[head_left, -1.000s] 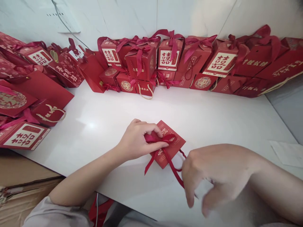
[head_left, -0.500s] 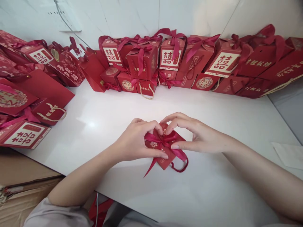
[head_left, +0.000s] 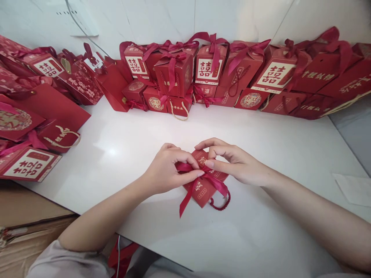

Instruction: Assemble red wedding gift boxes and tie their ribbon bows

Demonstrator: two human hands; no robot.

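A small red gift box (head_left: 204, 196) with gold print sits on the white table before me, its top facing up. Crossing that top is a dark pink ribbon (head_left: 188, 197) tied in a bow, one tail hanging toward me. My left hand (head_left: 166, 168) pinches the ribbon's left loop near the knot between thumb and fingers. On the other side, my right hand (head_left: 239, 164) has thumb and forefinger closed on the ribbon by the knot; the fingers partly hide it. A twisted dark red cord handle (head_left: 222, 208) lies out from the box's near right side.
Stacked red gift boxes (head_left: 174, 79) with bows line the wall at the back. More boxes and red bags (head_left: 55, 106) crowd the left side. A white paper (head_left: 352, 188) lies at the right. Below the table's left edge stands a cardboard box (head_left: 31, 216).
My left thumb has moved up to the knot, closing the pinch on the loop. My right thumb has risen from the ribbon's lower right to just above the knot.
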